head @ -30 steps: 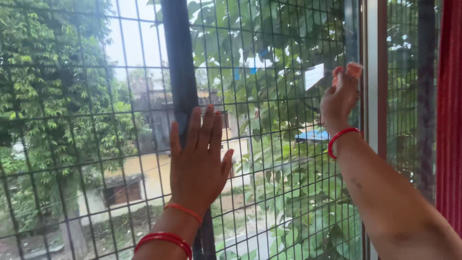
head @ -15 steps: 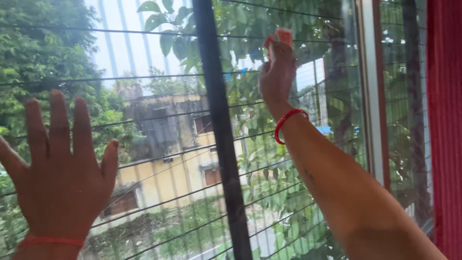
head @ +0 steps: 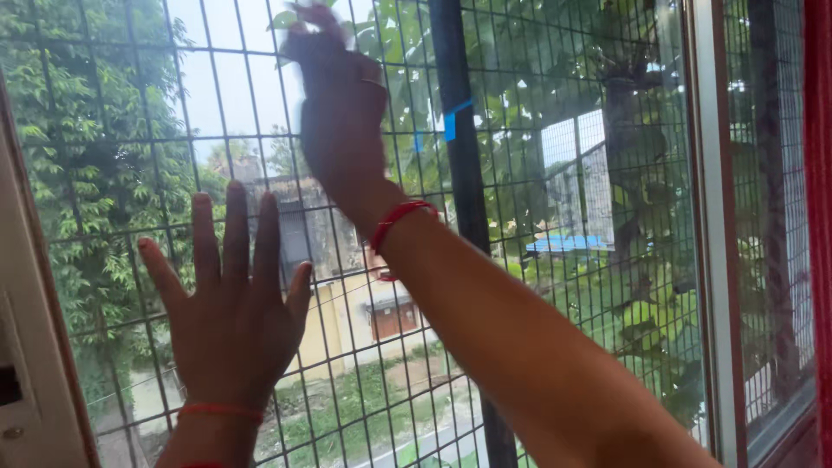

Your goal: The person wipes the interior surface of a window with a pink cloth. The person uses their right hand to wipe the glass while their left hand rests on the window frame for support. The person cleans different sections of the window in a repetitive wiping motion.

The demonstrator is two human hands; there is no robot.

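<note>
1. Work surface: a glass window pane [head: 555,173] with a wire mesh grille [head: 113,130] behind it and a dark vertical bar [head: 459,208] dividing the view. Trees and a yellow building lie beyond.

2. Left hand [head: 232,321]: laid flat on the pane toward the lower left, near the pale frame [head: 35,347] at the left edge. Fingers are spread and point up, palm to the glass, holding nothing. The pose reads as a brace, steadying the body or the pane while the other arm reaches.

3. Right hand [head: 340,113]: raised high toward the top edge of the pane, left of the dark bar, forearm crossing diagonally up from the lower right. The hand is motion-blurred. A small pinkish item, possibly a cloth or pad [head: 314,16], shows at the fingertips; the blur prevents confirming what it is or how firmly the fingers close on it.

4. The two hands are apart, the right well above the left.

5. Red thread bands sit on both wrists, the right one [head: 397,217] clearly seen.

6. A red curtain [head: 819,173] hangs at the right edge, clear of the hands.
</note>
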